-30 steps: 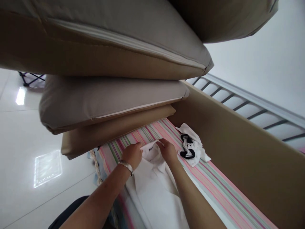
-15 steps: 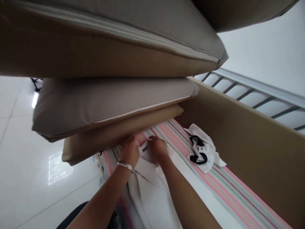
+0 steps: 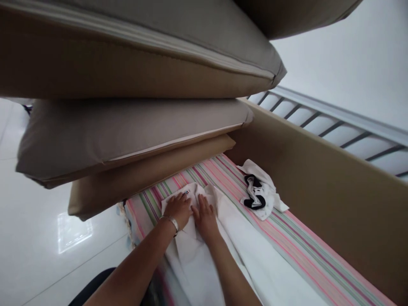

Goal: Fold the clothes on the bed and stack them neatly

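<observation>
A white garment with small dark print near its far end lies spread over a striped cloth. My left hand, with a silver bracelet at the wrist, rests on the garment beside the print, fingers laid out flat. Just right of it, my right hand presses on the same fabric with its fingers spread. Neither hand grips anything. Farther right lies a crumpled white cloth item with black trim; it is apart from both hands.
Thick grey-brown cushions are stacked at the far left and overhang the striped cloth. A brown padded side panel runs along the right, with a grey slatted railing behind it. Glossy white floor tiles lie to the left.
Both hands have let go of the garment's far edge and now lie flat on it. That end now rests on the striped cloth. The view has shifted slightly right.
</observation>
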Motion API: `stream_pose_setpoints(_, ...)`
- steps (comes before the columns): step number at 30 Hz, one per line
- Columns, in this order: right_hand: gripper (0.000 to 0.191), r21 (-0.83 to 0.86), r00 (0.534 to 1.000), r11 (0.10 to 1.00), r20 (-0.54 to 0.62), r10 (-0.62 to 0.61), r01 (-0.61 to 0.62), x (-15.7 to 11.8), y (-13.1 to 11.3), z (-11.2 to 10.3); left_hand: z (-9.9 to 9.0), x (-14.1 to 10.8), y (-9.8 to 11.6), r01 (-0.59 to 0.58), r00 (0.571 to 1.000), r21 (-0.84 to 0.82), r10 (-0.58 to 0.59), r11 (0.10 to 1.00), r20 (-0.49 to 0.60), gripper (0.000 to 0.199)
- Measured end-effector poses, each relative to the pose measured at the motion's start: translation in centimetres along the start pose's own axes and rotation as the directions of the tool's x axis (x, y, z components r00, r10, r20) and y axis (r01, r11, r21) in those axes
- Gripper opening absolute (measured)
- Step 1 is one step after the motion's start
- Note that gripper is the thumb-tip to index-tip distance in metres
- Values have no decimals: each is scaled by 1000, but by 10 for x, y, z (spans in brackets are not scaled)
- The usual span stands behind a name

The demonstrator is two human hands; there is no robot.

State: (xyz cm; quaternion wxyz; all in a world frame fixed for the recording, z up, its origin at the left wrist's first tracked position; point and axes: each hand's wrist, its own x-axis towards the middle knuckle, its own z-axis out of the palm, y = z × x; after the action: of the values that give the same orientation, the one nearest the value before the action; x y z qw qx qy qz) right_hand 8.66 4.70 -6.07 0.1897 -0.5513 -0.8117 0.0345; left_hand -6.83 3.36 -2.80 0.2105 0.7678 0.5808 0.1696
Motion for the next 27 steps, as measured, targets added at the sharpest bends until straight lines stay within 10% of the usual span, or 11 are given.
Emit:
stream_pose_setpoints(15, 48, 130, 979, 980, 153, 132, -153, -16, -14, -38, 0, 4, 37, -136, 987, 10, 136, 991, -82, 43)
stream_pose_setpoints(19, 49, 225, 942, 924, -61, 330, -309, -81, 17, -86, 11, 4, 50, -262, 962, -37, 258, 964, -93, 42)
stream_pose_setpoints(22, 50, 249, 806, 816, -169, 568, -522, -151, 39, -111, 21, 4, 59, -305, 951, -66, 300, 950, -81, 42)
stream_pose_setpoints(27, 53, 96, 740, 758, -171, 651, -645, -218, 37, -107, 42, 1, 81, -377, 926, -39, 376, 926, -29, 44)
